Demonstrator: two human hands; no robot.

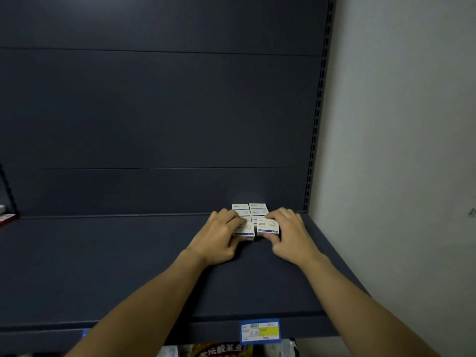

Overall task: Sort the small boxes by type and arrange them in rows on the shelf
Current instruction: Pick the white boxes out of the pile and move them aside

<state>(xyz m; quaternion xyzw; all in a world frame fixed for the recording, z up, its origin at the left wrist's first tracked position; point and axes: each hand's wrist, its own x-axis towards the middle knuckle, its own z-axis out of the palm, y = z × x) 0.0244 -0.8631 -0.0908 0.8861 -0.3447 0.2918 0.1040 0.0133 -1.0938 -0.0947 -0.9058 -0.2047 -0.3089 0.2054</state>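
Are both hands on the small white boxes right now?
Yes, the left hand and right hand each grip a front small white box.

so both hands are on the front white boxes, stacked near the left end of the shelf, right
Not quite: the head view shows the boxes near the right end of the shelf, by the wall. Both the left hand and right hand do hold the front ones.
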